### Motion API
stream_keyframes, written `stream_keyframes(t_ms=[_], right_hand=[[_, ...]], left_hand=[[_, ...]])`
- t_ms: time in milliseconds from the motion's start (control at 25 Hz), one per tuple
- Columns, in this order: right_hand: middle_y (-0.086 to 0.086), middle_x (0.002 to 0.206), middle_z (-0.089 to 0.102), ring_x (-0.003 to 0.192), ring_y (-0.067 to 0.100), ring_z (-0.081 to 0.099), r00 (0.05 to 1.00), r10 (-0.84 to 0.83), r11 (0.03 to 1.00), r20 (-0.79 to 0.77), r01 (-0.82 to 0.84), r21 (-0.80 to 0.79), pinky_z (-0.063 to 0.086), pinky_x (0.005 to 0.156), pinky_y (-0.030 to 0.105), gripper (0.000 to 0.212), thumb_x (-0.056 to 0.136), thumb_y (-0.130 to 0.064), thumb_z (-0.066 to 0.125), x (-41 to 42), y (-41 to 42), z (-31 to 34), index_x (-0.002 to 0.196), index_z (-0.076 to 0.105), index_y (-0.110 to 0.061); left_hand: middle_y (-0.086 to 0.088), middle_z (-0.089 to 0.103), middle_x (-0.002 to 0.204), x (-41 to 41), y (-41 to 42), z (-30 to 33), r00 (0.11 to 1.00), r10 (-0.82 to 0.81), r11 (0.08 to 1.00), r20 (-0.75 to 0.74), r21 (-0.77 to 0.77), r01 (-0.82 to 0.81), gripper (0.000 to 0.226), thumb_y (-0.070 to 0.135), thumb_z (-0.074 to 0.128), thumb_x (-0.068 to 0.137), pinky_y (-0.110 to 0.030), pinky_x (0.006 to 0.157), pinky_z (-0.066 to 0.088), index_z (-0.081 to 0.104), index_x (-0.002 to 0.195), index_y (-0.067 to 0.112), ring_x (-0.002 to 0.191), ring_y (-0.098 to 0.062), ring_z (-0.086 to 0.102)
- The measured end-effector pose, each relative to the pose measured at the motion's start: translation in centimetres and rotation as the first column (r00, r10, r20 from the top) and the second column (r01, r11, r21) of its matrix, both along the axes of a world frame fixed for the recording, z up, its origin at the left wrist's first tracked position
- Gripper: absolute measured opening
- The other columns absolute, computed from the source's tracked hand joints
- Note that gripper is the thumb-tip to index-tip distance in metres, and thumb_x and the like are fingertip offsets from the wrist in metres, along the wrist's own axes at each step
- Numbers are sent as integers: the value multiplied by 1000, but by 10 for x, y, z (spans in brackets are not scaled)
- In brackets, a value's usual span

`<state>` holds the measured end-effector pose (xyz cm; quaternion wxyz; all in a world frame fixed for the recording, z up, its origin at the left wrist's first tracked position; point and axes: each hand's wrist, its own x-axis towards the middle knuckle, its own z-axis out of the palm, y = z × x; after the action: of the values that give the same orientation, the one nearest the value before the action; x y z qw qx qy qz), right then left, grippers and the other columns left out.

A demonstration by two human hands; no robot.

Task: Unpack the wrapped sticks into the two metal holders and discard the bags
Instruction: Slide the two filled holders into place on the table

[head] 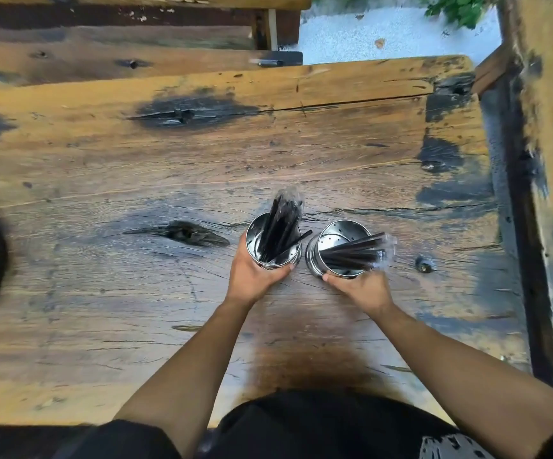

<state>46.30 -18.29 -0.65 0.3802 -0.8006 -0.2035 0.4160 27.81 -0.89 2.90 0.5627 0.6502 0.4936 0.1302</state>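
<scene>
Each metal holder is gripped by curled fingers: the left holder (273,241) by the left hand (255,274), the right holder (341,250) by the right hand (361,286). Black sticks (280,226) stand inside both, clear bags (290,197) apparently still on; unwrapping and discarding seem left.

Both arms are reaching toward twelve o'clock; the left hand (254,273) and right hand (360,288) are curling, thumbs pointing inward.
</scene>
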Motion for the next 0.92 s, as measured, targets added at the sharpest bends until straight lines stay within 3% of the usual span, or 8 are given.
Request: stream_keyframes(t_ms=[120, 240, 360, 480, 680, 800, 920], right_hand=[[-9, 105, 79, 102, 8, 75, 1000, 12, 1000, 27, -13, 28, 58, 98, 39, 58, 61, -46, 97, -7, -13, 11, 108, 79, -17], [-13, 101, 80, 98, 5, 76, 997, 49, 999, 63, -50, 16, 59, 95, 38, 45, 64, -34, 96, -21, -25, 28, 104, 80, -20], [-15, 103, 78, 98, 1, 74, 992, 66, 998, 104, -68, 15, 59, 93, 35, 62, 56, -60, 94, -39, -46, 36, 106, 78, -27], [-13, 107, 77, 101, 3, 73, 991, 90, 996, 96, -91, -3, 59, 95, 36, 76, 51, -71, 91, -51, -69, 24, 111, 74, -28], [-15, 103, 78, 97, -1, 73, 987, 101, 994, 121, -105, 26, 58, 94, 30, 68, 53, -54, 95, -88, -89, 56, 110, 74, -24], [-17, 102, 78, 97, -6, 71, 986, 111, 993, 126, -116, 34, 56, 95, 25, 67, 54, -52, 93, -106, -98, 62, 111, 73, -24], [-18, 106, 76, 100, -8, 69, 977, 136, 989, 165, -145, 42, 55, 95, 23, 68, 53, -55, 91, -121, -100, 65, 113, 72, -27]], left_hand=[[19, 66, 122, -11, -11, 9, 999, 37, 999, 10, -5, -37, 93, 22, 102, 57, -4, 96, 43, 48, 133, 26, 112, 16, 60], [15, 69, 124, -27, -26, 15, 998, 57, 998, 15, -16, -57, 96, 22, 101, 56, -16, 106, 46, 49, 137, 21, 117, 7, 63], [8, 71, 126, -49, -47, 22, 997, 63, 998, 32, -15, -63, 97, 24, 101, 55, -33, 111, 48, 50, 138, 19, 121, -6, 66], [14, 70, 121, -70, -68, 29, 996, 93, 995, 11, -41, -93, 93, 18, 100, 58, -15, 105, 48, 50, 136, 17, 112, 11, 64], [26, 64, 112, -109, -96, 36, 993, 119, 993, 17, -21, -118, 87, 14, 100, 60, 4, 88, 41, 46, 128, 26, 102, 24, 59], [28, 62, 112, -127, -106, 37, 993, 122, 993, 6, -2, -122, 89, 17, 100, 60, 5, 88, 40, 47, 131, 22, 99, 29, 56], [24, 65, 112, -144, -112, 37, 991, 133, 991, -4, 18, -133, 85, 19, 100, 59, -6, 98, 46, 49, 127, 24, 101, 25, 58]])
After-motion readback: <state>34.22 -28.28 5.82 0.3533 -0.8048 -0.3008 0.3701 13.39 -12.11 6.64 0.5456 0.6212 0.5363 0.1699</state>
